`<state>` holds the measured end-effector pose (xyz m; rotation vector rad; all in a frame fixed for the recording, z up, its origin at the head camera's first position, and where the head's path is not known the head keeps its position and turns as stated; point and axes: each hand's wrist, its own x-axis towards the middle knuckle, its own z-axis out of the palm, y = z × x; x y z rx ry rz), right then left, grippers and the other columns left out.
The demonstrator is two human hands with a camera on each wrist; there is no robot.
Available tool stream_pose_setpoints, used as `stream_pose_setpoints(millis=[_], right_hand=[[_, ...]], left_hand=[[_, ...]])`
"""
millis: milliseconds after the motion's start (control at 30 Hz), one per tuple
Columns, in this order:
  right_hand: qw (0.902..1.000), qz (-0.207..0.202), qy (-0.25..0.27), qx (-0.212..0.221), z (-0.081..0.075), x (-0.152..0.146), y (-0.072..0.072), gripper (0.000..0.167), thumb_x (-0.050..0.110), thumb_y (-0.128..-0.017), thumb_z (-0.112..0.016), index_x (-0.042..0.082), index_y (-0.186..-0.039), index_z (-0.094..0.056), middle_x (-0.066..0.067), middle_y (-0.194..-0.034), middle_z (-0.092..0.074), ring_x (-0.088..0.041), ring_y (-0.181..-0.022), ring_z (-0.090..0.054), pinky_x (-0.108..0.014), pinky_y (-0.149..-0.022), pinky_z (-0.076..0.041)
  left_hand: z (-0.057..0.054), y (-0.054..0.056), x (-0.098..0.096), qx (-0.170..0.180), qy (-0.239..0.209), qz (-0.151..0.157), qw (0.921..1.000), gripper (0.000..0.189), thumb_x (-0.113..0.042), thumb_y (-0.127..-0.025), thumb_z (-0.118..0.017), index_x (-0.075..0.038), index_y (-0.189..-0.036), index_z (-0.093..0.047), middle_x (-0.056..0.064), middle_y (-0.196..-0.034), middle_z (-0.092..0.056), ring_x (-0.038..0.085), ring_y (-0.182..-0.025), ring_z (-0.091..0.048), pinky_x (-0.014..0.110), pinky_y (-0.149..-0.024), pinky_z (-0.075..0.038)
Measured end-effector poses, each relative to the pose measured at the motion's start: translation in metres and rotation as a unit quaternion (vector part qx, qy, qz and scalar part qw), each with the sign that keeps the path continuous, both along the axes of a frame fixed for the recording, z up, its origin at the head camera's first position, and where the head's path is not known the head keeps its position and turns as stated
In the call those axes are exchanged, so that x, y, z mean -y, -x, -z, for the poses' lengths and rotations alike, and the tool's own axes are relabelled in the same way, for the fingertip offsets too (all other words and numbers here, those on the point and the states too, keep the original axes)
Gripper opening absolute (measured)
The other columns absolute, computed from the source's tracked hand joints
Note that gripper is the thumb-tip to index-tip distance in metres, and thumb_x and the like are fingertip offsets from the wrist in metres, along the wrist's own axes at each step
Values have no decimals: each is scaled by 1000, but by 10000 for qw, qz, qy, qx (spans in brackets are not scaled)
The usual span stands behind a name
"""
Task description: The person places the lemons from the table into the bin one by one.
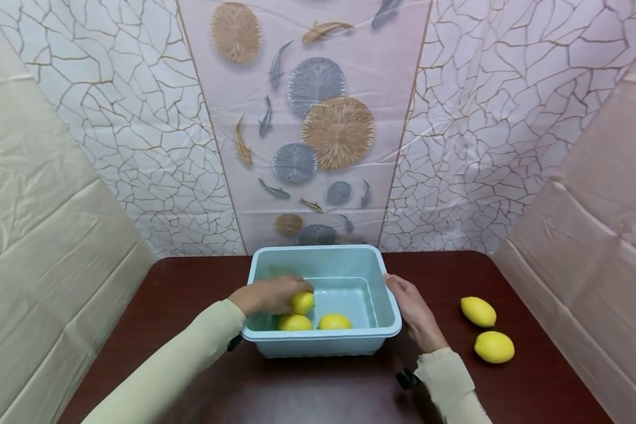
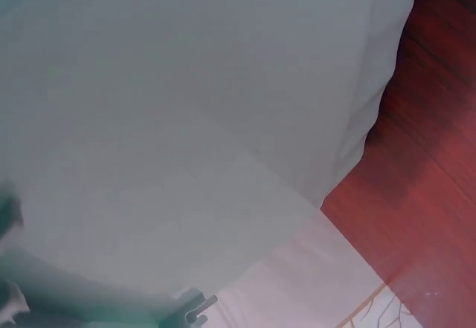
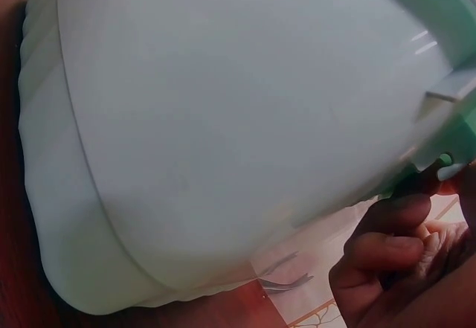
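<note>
A light blue plastic basin [image 1: 318, 334] stands upright on the table. Inside it, at the left, my left hand [image 1: 275, 293] grips a yellow lemon [image 1: 302, 302], palm down. Two more lemons rest near the basin's front wall, one [image 1: 295, 323] just under the held one and another [image 1: 335, 321] to its right. At the right rim, my right hand [image 1: 410, 309] holds on, and in the right wrist view its curled fingers [image 3: 387, 246] show at the rim. The left wrist view shows only the basin's outer wall [image 2: 186, 134]; the left hand is hidden there.
Two other lemons lie on the dark red-brown table [image 1: 191, 312] to the right, one [image 1: 478, 311] farther back and one [image 1: 494, 347] nearer. A patterned cloth [image 1: 318, 194] hangs behind the table, and pale cloth walls [image 1: 577, 235] close off both sides.
</note>
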<state>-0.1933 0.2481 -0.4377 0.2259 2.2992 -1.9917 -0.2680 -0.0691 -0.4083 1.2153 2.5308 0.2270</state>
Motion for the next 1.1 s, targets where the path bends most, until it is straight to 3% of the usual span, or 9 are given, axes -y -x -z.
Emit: stream_pose_setpoints(millis=[200, 300, 433, 567, 700, 833, 967, 1100], right_hand=[[10000, -4, -48, 27, -1, 0, 0, 59, 45, -113, -44, -1, -149, -52, -20, -119, -67, -16, -95, -68, -30, -75, -58], [10000, -2, -79, 50, -2, 0, -1, 59, 45, -113, -44, -1, -150, -52, -21, -121, -67, -16, -95, -68, -29, -75, -58], [9999, -47, -92, 75, -1, -1, -1, 62, 47, -113, -44, 1, -153, -49, -22, -129, -65, -16, -100, -68, -29, -77, -58], [9999, -58, -115, 67, 0, 0, 0, 63, 49, -113, -43, 3, -154, -48, -22, -136, -62, -17, -106, -67, -29, -80, -58], [9999, -95, -135, 44, 1, 2, 1, 63, 49, -112, -44, 2, -153, -49, -23, -134, -63, -19, -104, -68, -29, -80, -58], [9998, -124, -90, 88, 1, 3, 1, 63, 50, -112, -45, 2, -153, -49, -22, -133, -64, -18, -103, -68, -30, -80, -58], [9999, -85, -45, 135, -1, 1, 0, 63, 51, -112, -45, 4, -154, -49, -21, -133, -63, -18, -104, -68, -30, -79, -59], [9999, -114, -51, 72, -1, -1, 1, 62, 51, -112, -45, 3, -151, -51, -22, -127, -65, -18, -100, -69, -30, -77, -58]], left_hand=[[2, -3, 0, 47, 388, 57, 9992, 38, -7, -103, -67, -10, -141, -66, 4, -138, -67, 18, -124, -61, 37, -109, -50], [3, -3, 0, 65, 375, 53, 9993, 35, -8, -105, -65, -11, -139, -68, 3, -137, -68, 17, -124, -62, 37, -108, -50], [3, -2, 1, -104, -64, 80, 9999, 32, -12, -106, -64, -9, -137, -69, 4, -137, -69, 20, -126, -63, 39, -108, -51], [2, -1, 2, -652, -591, -6, 9961, 30, -18, -105, -65, -10, -133, -72, 3, -133, -71, 21, -124, -66, 41, -103, -54], [-4, -5, 9, -919, -858, -311, 9916, 29, -25, -104, -67, -13, -130, -74, 1, -131, -71, 20, -121, -67, 41, -100, -55], [-17, -14, 20, -1255, -876, -568, 9866, 28, -29, -103, -69, -17, -127, -74, 0, -129, -71, 18, -114, -69, 39, -95, -57], [-32, -23, 29, -1681, -1114, -1029, 9740, 27, -29, -101, -72, -17, -124, -75, 3, -129, -71, 21, -110, -70, 42, -88, -59], [-43, -34, 36, -1623, -1562, -1766, 9582, 26, -28, -100, -72, -15, -123, -76, 6, -131, -71, 26, -113, -70, 47, -88, -59]])
